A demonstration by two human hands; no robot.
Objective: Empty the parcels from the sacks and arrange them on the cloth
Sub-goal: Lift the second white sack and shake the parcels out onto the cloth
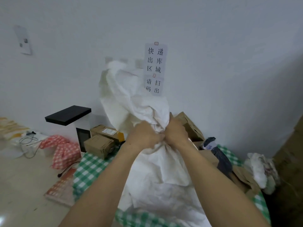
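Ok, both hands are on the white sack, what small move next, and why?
Probably draw the left hand and right hand apart to loosen the bunched fabric they grip. The white sack bulges below them on the green checked cloth, so its parcels seem not yet out; I cannot see its mouth.

Both bare forearms extended forward, converging at centre. Left hand (144, 135) and right hand (176, 131) side by side, backs toward camera, fingers curled, gripping gathered neck of white woven sack (157, 171).
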